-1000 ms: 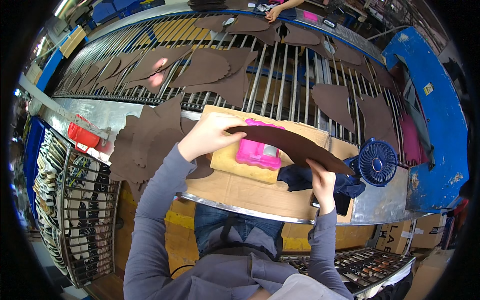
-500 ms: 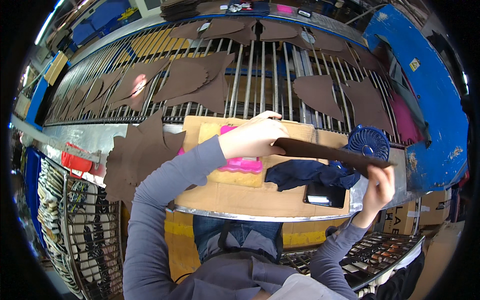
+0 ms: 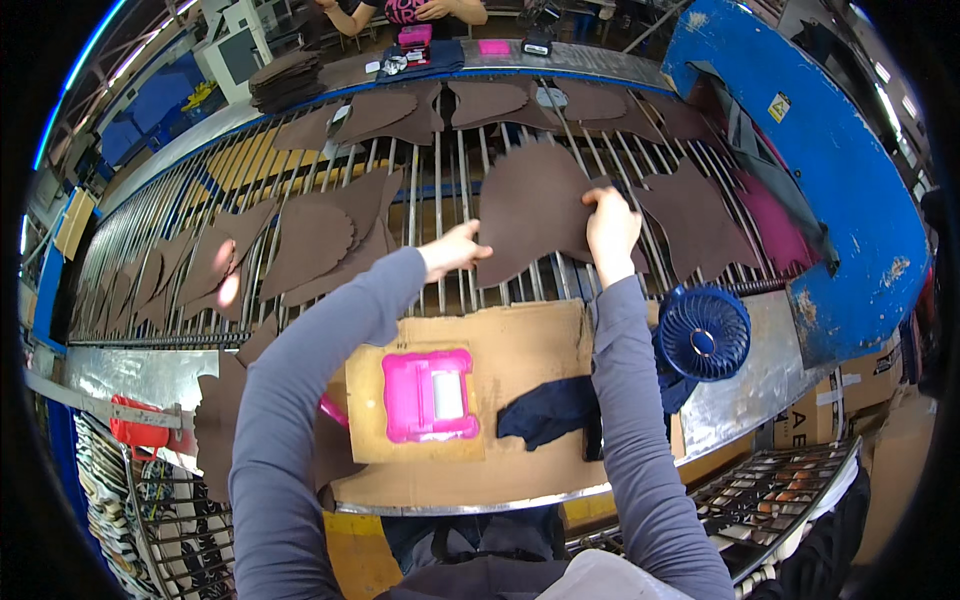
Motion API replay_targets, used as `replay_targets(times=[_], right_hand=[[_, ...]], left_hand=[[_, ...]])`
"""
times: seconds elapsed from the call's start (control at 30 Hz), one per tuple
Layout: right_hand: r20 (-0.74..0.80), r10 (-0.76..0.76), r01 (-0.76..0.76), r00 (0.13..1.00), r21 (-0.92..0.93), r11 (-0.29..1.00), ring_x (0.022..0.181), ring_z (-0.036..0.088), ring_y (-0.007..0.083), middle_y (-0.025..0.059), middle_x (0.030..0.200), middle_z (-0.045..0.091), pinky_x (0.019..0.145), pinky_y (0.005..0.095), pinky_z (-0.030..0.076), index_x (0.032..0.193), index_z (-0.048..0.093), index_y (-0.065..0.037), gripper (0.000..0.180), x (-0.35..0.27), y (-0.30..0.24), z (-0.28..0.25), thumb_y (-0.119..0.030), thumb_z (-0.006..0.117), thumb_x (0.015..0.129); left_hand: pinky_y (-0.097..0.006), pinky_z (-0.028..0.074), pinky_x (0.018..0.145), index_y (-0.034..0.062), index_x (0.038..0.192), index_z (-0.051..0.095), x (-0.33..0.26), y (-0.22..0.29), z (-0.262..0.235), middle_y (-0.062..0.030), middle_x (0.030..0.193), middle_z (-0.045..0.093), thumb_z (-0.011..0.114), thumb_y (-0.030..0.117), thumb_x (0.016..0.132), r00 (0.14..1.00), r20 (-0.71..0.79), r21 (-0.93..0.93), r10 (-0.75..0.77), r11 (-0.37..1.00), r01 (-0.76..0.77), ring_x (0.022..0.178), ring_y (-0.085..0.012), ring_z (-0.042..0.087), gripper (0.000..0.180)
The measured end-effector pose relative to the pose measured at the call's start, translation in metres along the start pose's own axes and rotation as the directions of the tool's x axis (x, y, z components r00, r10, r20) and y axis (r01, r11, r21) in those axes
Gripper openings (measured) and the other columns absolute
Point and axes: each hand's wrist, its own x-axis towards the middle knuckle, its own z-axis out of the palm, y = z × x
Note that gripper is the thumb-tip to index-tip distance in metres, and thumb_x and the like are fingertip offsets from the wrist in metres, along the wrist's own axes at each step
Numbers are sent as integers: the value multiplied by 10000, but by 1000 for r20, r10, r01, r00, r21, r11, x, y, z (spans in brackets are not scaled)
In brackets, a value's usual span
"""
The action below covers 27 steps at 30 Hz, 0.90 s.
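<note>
Both my hands reach out over the metal rods, at the two sides of a dark brown cut piece [image 3: 532,205] of flat sheet material with a rounded, scalloped edge. My left hand [image 3: 455,248] pinches its lower left edge. At the right edge, my right hand [image 3: 612,230] grips it between thumb and fingers. The piece lies nearly level above or on the rods; I cannot tell whether it rests fully on them. Other brown pieces lie along the rods, with a pair [image 3: 320,235] on the left and one [image 3: 697,220] on the right.
Closer to me is a cardboard sheet [image 3: 535,340] with a pink plastic stand [image 3: 430,395] and a dark blue cloth [image 3: 550,412]. A blue fan [image 3: 703,335] stands right of it. A blue machine housing [image 3: 800,160] borders the right. Across the rods, another person's hands [image 3: 432,10] show.
The brown piece has gone from edge-on above the cardboard to flat over the rods, carried forward by both hands. The view has tilted up, and another person now shows at the top.
</note>
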Motion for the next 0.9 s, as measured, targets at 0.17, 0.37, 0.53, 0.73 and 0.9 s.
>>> replay_targets(times=[0.17,0.37,0.53,0.73,0.9], right_hand=[[229,290,-234,929,-244,941,901,681,267,65,995,700,880,479,408,838,726,-189,202,-18,46,38,-143,529,847],[189,225,-147,956,-355,923,980,630,276,67,980,680,1004,509,355,815,733,-187,193,-29,66,53,-133,549,828],[77,-34,45,996,-146,988,989,632,309,98,1062,666,922,407,464,961,719,-123,228,-31,36,-9,-35,633,769],[265,-355,179,897,516,838,1102,598,270,140,1139,627,960,322,439,1087,650,0,225,-69,-80,-123,-13,606,867],[361,-371,120,855,559,820,1125,591,288,146,1160,633,980,355,428,1084,655,10,221,-122,-94,-169,-24,607,871]], left_hand=[[-308,454,801,141,1338,398,71,-29,24,-39,1111,632,582,146,946,969,49,88,-240,968,236,976,-145,611,433],[-365,410,830,68,1291,551,74,-26,25,-57,1143,619,632,209,906,956,147,258,-256,942,212,1068,-182,567,418],[-337,298,1111,-19,1388,453,-17,40,-6,-160,1421,482,618,348,927,950,309,320,-41,945,-63,1335,-234,419,612],[-320,420,1004,61,1420,434,-234,8,-78,-104,1319,578,559,231,970,978,-36,484,205,860,-162,1185,-186,544,497],[-369,428,1015,25,1379,462,-366,-173,-101,-204,1296,559,677,265,871,687,-703,461,185,854,242,1204,-295,546,601]])
